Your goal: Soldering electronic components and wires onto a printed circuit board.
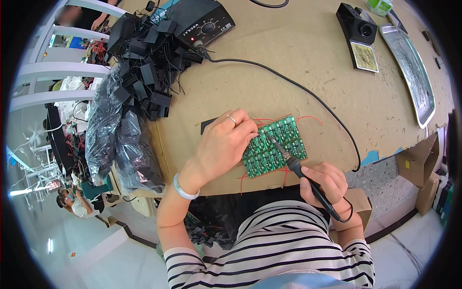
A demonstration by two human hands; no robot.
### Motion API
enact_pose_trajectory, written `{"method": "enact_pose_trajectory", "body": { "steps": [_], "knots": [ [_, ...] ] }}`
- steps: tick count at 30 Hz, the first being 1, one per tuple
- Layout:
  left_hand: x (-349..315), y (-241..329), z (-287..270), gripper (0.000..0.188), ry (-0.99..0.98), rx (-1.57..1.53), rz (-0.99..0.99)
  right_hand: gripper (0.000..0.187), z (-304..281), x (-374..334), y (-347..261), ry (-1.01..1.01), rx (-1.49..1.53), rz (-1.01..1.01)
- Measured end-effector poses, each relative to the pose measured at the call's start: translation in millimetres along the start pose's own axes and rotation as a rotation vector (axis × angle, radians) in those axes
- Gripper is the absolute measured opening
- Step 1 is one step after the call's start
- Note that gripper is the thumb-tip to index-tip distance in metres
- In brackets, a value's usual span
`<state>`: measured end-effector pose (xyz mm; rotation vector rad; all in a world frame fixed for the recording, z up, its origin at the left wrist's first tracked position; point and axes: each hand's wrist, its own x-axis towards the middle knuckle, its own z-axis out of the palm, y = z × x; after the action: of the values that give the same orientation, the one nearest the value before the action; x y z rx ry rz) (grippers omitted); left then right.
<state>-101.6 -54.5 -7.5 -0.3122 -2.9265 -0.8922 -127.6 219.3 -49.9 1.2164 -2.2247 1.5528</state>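
Green circuit board (pixel 267 156) is the landmark, flat on the brown tabletop (pixel 231 91). Its long axis seems to run left-right, right end angled away from the body. Left hand (pixel 224 137) is nearer — curled over the board's far-left corner, thumb and fingertips drawn together there; can't tell if they pinch something or just press. Right hand (pixel 325 183) is off the board's near-right corner, wrapped round the soldering iron (pixel 295 166). Iron slants from there over the board toward its far-left part, tip close to the left fingertips. That tip-to-fingertip spacing is what matters, I'd judge — can't make out whether the tip touches the board. Red wires (pixel 310 117) stick out past the board's edges. Left of the board: black piece (pixel 206 125), partly under the left hand. Well beyond the board's far-left corner: heap of black cases (pixel 149 74), control box (pixel 204 24).
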Motion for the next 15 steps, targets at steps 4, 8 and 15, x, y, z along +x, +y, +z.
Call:
{"method": "enact_pose_trajectory", "body": {
  "steps": [4, 8, 15],
  "knots": [
    [-1.5, 3.2, 0.3, 0.010, 0.054, 0.007, -0.032, 0.031, 6.0, 1.9, 1.4, -0.009, 0.020, -0.014],
    [-1.8, 1.7, 2.1, 0.010, 0.060, 0.008, -0.030, 0.030, 7.2, 1.7, 2.1, -0.006, 0.012, -0.022],
    [-2.3, 2.7, 6.2, 0.009, 0.076, 0.021, -0.037, 0.030, 6.5, 0.5, 1.5, -0.017, -0.014, -0.024]
  ]
}}
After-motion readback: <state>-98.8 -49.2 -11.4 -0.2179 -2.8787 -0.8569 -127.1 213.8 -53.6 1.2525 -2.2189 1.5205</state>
